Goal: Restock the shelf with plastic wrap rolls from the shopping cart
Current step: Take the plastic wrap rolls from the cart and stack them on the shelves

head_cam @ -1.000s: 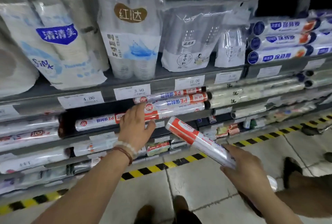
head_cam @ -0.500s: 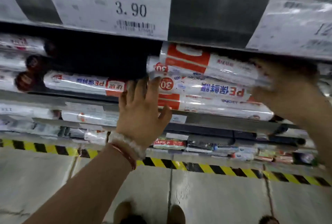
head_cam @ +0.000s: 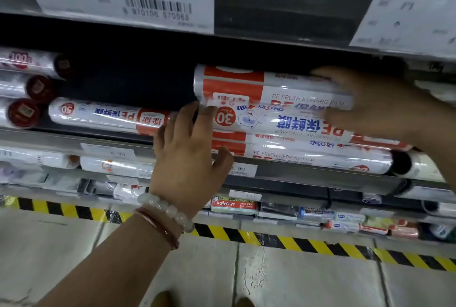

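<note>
left wrist — we see a pale bead bracelet (head_cam: pixel 170 211) beside a thin reddish cord band (head_cam: pixel 158 226) | arms — bare, sleeveless as far as we see | right hand (head_cam: pixel 377 107) — nothing worn

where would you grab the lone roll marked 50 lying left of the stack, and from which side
Take the roll marked 50 around its bare left half, coming straight in from the open shelf front. It lies lengthwise along the front edge with dark empty space behind it, and the left hand covers its right end, so a wrap around the long round body at that free part looks easiest.
</note>
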